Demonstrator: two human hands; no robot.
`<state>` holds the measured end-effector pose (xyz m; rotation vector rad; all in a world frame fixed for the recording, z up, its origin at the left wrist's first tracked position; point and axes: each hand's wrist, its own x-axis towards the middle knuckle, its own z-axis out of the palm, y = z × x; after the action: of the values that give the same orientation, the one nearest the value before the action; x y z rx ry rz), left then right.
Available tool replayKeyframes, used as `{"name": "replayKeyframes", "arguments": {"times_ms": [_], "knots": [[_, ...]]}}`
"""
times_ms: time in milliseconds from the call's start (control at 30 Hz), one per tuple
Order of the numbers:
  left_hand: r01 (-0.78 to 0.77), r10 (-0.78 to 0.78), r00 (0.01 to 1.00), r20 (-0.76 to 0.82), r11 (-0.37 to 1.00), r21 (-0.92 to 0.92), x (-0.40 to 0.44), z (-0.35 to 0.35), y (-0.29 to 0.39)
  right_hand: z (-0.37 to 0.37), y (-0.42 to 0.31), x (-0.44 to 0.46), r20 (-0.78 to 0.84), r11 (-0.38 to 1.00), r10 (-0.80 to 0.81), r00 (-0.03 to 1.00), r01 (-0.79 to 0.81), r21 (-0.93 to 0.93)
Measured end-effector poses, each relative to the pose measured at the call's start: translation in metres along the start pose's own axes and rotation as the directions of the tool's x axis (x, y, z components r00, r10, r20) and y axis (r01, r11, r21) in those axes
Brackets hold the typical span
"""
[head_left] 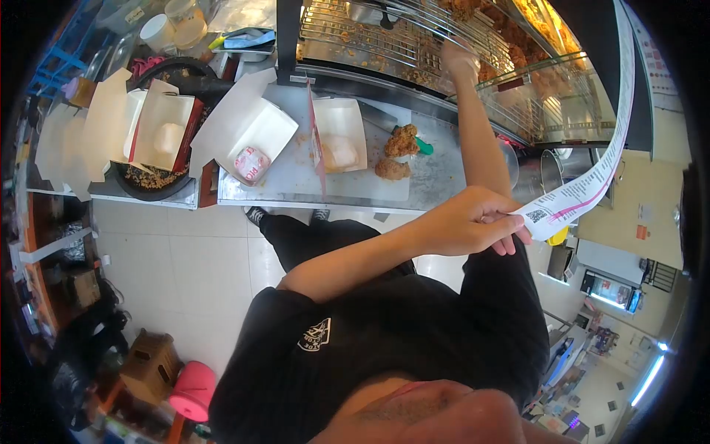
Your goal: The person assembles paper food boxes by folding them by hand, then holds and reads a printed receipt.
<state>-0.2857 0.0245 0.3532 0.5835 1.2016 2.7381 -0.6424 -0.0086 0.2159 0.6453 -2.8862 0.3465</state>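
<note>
My left hand is closed on the lower end of a long printed paper receipt, which curls up along the right side. A QR code and a pink marker stroke show on it. My right arm reaches into a lit food display cabinet. At its end, my right hand is beside a wire rack and pieces of fried chicken; its fingers are too indistinct to read. On the counter below the cabinet lie two fried pieces, near a green handle.
Open cardboard boxes stand along the counter: one box holds a pale wrapped item, another box a printed wrapped item. A further box sits over a black crumb-filled pan. A pink bin stands on the floor.
</note>
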Motion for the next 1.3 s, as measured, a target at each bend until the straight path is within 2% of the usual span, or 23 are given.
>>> {"name": "replayKeyframes", "arguments": {"times_ms": [33,67,100,200,267,300,433,567,600,667,700,733,767,800,867,900,1000,1100,1200,1300], "knots": [[-0.002,0.002,1.000,0.007,1.000,-0.002,0.002,-0.001,0.000,-0.007,0.002,-0.011,-0.030,0.976,0.000,1.000,0.006,0.220],[0.014,-0.015,1.000,0.013,1.000,0.005,0.002,-0.003,0.001,-0.019,-0.007,-0.026,0.128,0.712,0.116,0.985,-0.172,0.680],[0.033,-0.033,0.999,0.019,0.999,0.010,0.003,-0.004,0.003,-0.032,-0.018,-0.041,0.281,0.230,0.227,0.932,-0.331,0.915],[0.068,-0.068,0.997,0.020,0.998,0.005,0.006,-0.005,0.001,-0.018,0.003,-0.047,0.418,-0.287,0.117,0.901,-0.372,0.883],[0.084,-0.084,0.996,0.015,0.996,-0.007,0.008,-0.006,-0.001,-0.020,0.010,-0.059,0.453,-0.565,-0.140,0.880,-0.447,0.694],[0.093,-0.093,0.996,0.010,0.995,-0.020,0.008,-0.004,-0.003,-0.023,0.014,-0.067,0.431,-0.666,-0.268,0.862,-0.489,0.564],[0.122,-0.122,0.992,0.039,0.992,0.000,0.012,-0.002,-0.011,-0.052,-0.014,-0.123,0.289,-0.797,-0.447,0.847,-0.524,0.301],[0.129,-0.128,0.991,0.039,0.991,-0.021,0.014,-0.003,-0.012,-0.048,-0.020,-0.166,0.366,-0.730,-0.500,0.785,-0.609,0.311],[0.136,-0.136,0.990,0.038,0.991,-0.011,0.014,-0.004,-0.012,-0.041,-0.014,-0.166,0.438,-0.599,-0.502,0.746,-0.665,0.447],[0.139,-0.139,0.990,0.030,0.990,-0.015,0.011,-0.004,-0.012,-0.045,-0.015,-0.170,0.580,-0.266,-0.449,0.680,-0.721,0.639],[0.131,-0.130,0.991,0.025,0.991,-0.025,0.011,-0.004,-0.012,-0.045,-0.018,-0.176,0.630,-0.036,-0.335,0.700,-0.678,0.734],[0.122,-0.121,0.992,0.020,0.992,-0.034,0.011,-0.004,-0.012,-0.032,-0.021,-0.178,0.593,0.331,-0.303,0.746,-0.501,0.799],[0.115,-0.114,0.993,0.029,0.993,-0.029,0.012,-0.004,-0.013,-0.014,-0.023,-0.177,0.539,0.649,-0.297,0.788,-0.247,0.719],[0.107,-0.106,0.994,0.039,0.994,-0.024,0.012,-0.005,-0.014,0.002,-0.023,-0.176,0.480,0.862,-0.316,0.818,0.037,0.505],[0.101,-0.100,0.994,0.049,0.995,-0.020,0.013,-0.004,-0.015,0.004,-0.046,-0.180,0.481,0.907,-0.420,0.770,0.340,0.247],[0.101,-0.100,0.994,0.046,0.995,-0.020,0.012,-0.003,-0.014,0.005,-0.056,-0.184,0.496,0.871,-0.465,0.733,0.478,0.109],[0.103,-0.104,0.993,0.055,0.995,0.014,0.012,-0.007,-0.011,0.008,-0.078,-0.193,0.649,0.945,-0.197,0.735,0.319,-0.074],[0.069,-0.069,0.998,0.013,0.998,-0.012,0.011,-0.006,-0.013,0.007,-0.079,-0.202,0.658,0.944,-0.246,0.712,0.331,-0.005],[0.055,-0.056,0.998,-0.019,0.998,-0.043,0.010,-0.009,-0.011,-0.001,-0.072,-0.206,0.572,0.915,-0.387,0.723,0.376,0.144],[0.041,-0.041,0.999,-0.020,0.999,-0.036,0.008,-0.011,-0.009,-0.009,-0.061,-0.189,0.581,0.894,-0.426,0.694,0.421,0.153]]}}
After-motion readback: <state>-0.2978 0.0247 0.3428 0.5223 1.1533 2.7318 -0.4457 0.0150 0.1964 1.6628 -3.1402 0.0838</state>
